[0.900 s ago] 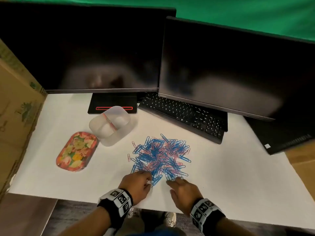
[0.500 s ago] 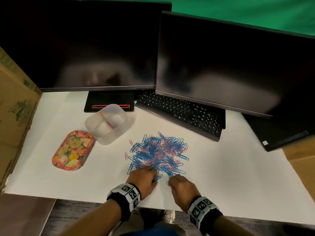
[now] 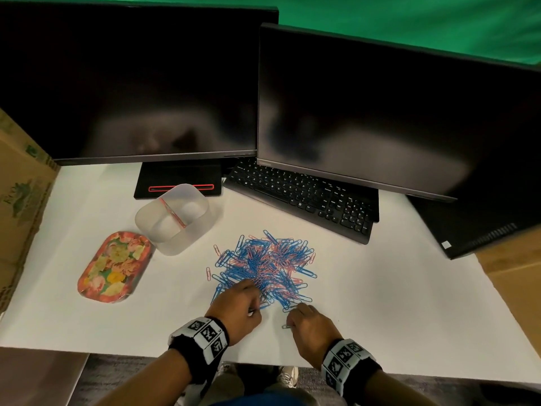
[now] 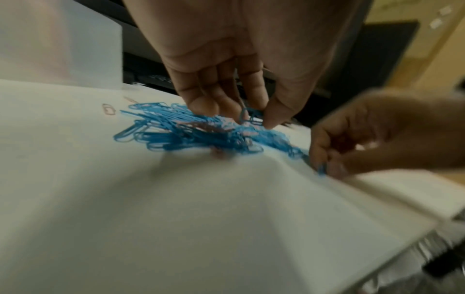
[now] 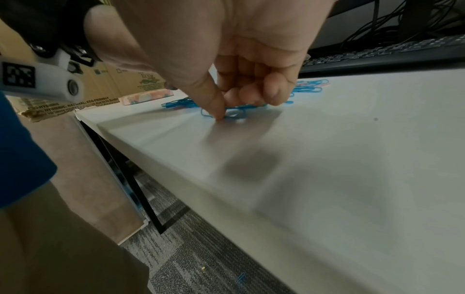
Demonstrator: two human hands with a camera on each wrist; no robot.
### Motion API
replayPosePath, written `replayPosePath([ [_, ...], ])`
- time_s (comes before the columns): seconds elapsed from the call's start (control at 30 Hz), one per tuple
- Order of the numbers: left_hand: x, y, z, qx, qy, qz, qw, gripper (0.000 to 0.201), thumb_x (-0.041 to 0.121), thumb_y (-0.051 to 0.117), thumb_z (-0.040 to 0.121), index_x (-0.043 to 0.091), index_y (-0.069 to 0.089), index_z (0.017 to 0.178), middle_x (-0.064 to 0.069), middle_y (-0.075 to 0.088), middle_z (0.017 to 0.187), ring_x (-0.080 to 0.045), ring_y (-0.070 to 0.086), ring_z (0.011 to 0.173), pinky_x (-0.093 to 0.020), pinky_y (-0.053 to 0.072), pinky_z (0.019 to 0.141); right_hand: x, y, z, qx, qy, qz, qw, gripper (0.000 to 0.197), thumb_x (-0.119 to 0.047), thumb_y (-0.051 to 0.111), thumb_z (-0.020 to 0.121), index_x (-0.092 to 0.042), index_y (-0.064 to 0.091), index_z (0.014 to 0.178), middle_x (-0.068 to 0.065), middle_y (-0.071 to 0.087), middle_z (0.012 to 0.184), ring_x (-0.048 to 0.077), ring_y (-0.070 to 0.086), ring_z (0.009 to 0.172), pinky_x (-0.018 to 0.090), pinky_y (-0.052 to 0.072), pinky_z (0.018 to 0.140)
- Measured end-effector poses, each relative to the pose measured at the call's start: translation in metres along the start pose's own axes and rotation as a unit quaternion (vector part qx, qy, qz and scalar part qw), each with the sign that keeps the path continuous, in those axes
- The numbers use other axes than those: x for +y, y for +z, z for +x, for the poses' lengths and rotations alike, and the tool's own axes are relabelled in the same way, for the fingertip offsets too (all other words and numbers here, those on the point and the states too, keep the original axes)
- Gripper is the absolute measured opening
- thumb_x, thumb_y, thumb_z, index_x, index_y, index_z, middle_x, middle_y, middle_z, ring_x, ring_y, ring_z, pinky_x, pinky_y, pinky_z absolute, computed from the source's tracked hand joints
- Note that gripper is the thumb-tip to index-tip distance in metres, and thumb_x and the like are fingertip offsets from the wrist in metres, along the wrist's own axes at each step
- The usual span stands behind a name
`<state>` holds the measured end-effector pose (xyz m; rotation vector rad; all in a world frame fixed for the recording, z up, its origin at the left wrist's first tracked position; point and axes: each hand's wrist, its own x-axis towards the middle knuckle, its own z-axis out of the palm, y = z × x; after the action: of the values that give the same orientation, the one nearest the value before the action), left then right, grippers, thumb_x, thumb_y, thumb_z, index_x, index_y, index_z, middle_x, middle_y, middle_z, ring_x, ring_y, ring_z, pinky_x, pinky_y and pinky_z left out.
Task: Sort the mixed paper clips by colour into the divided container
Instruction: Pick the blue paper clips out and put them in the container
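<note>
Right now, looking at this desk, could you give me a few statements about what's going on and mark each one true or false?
1. The paper clips lie in one mixed pile of blue and pink on the white desk. True.
2. The divided container is already half full of clips. False: both compartments look empty.
3. The left hand pinches a blue clip at the near edge of the pile. True.
4. The flowered tray sits to the right of the pile. False: it sits to the left, beside the container.
5. Both monitor screens are lit. False: the left monitor and the right monitor are dark.
6. The right hand has its fingertips on a blue clip. True.
</note>
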<state>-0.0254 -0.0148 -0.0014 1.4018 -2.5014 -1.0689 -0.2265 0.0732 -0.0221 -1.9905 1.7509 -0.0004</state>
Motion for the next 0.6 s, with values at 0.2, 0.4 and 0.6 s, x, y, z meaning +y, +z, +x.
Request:
replayPosePath([
  [0.2, -0.02, -0.006, -0.004, 0.014, -0.086, -0.187, 0.979, 0.043, 0.009, 0.062, 0.077, 0.048, 0.056, 0.096, 0.002, 0.064, 0.072, -0.008, 0.059, 0.065, -0.025, 0.053, 0.075, 0.013, -0.008, -0.008, 0.09, -0.01, 0.105, 0.99, 0.015, -0.008, 0.065, 0.078, -0.023, 0.063, 0.082, -0.007, 0.062, 0.084, 0.008, 0.052, 0.081, 0.021, 0.047, 0.071],
  [0.4, -0.027, -0.006, 0.001, -0.037, -0.14, -0.286, 0.947, 0.039, 0.003, 0.051, 0.088, 0.036, 0.068, 0.101, 0.0, 0.061, 0.071, -0.009, 0.063, 0.066, -0.026, 0.054, 0.077, 0.026, -0.018, -0.008, 0.078, 0.089, 0.254, 0.96, 0.025, -0.01, 0.044, 0.093, -0.027, 0.06, 0.103, -0.013, 0.06, 0.091, 0.004, 0.058, 0.079, 0.009, 0.042, 0.075],
  [0.6, -0.007, -0.011, 0.01, -0.041, -0.201, -0.361, 0.91, 0.008, 0.014, 0.05, 0.07, 0.017, 0.054, 0.064, -0.005, 0.051, 0.061, -0.019, 0.047, 0.054, -0.032, 0.044, 0.059, 0.022, -0.028, 0.002, 0.01, 0.122, 0.272, 0.954, 0.023, -0.013, 0.042, 0.092, -0.03, 0.041, 0.078, -0.005, 0.049, 0.069, 0.012, 0.041, 0.061, 0.029, 0.041, 0.064],
])
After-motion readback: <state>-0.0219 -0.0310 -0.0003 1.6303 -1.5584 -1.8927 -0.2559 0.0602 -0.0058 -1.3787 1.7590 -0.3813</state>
